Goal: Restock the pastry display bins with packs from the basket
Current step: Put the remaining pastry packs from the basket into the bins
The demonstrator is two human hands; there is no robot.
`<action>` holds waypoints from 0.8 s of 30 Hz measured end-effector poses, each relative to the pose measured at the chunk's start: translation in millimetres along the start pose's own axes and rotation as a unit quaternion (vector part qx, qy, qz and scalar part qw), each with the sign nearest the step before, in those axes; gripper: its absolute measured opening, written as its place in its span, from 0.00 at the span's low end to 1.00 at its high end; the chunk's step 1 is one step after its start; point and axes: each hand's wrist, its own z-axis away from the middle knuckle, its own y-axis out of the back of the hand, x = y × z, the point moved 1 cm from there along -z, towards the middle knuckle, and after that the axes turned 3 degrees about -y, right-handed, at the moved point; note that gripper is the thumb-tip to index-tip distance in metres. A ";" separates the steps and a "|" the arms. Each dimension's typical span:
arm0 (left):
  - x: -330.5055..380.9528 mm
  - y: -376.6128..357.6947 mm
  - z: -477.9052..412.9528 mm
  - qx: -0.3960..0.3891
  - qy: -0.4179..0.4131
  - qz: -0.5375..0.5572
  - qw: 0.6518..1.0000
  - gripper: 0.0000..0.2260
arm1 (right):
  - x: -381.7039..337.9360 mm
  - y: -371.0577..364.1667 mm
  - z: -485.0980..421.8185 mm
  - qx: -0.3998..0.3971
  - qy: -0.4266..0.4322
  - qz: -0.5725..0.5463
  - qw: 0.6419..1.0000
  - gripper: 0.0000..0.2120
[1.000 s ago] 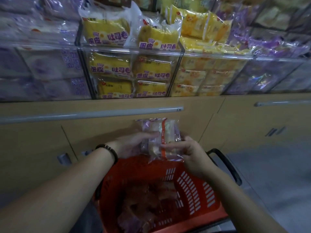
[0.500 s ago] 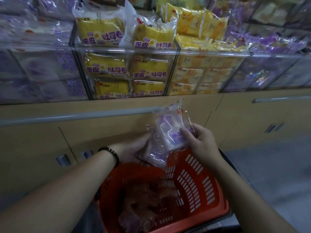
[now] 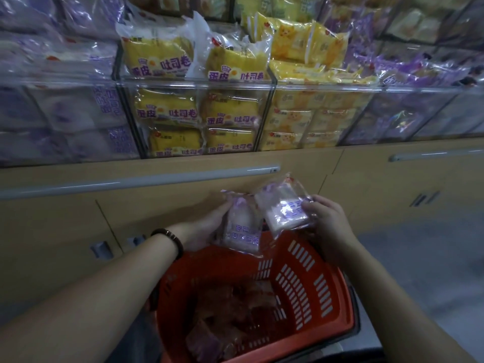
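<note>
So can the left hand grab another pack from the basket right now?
Probably not yet: the left hand already holds a purple pack. The red basket is open on top, with packs lying just below, so nothing else blocks it.

Two clear purple-printed packs above the basket, left pack (image 3: 242,226) upright, right pack (image 3: 284,209) tilted, red slotted basket (image 3: 301,289) holding more packs (image 3: 230,318), clear bins (image 3: 199,111) stacked full.

Basket (image 3: 301,297) sits below both packs, display bins (image 3: 196,85) behind.

Two hands (image 3: 209,226) (image 3: 327,226), two purple packs (image 3: 242,229) (image 3: 284,210) held, one red basket (image 3: 301,284), one bracelet (image 3: 170,238).
</note>
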 end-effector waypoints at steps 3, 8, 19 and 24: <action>13.7 0.7 19.5 -0.017 -0.013 0.011 1.000 0.40 | -9.0 -1.4 9.1 -0.007 -0.013 -0.025 1.000 0.09; 29.4 5.0 61.9 0.041 -0.070 0.108 0.991 0.34 | -10.2 -15.7 32.4 -0.095 -0.029 -0.023 0.995 0.08; 95.7 40.9 199.7 0.030 -0.260 0.108 0.959 0.19 | -74.5 -118.3 98.3 -0.163 0.046 -0.041 0.985 0.23; 165.9 93.4 270.6 0.012 -0.321 0.062 0.945 0.22 | -170.2 -175.2 111.7 -0.172 0.173 0.076 0.967 0.16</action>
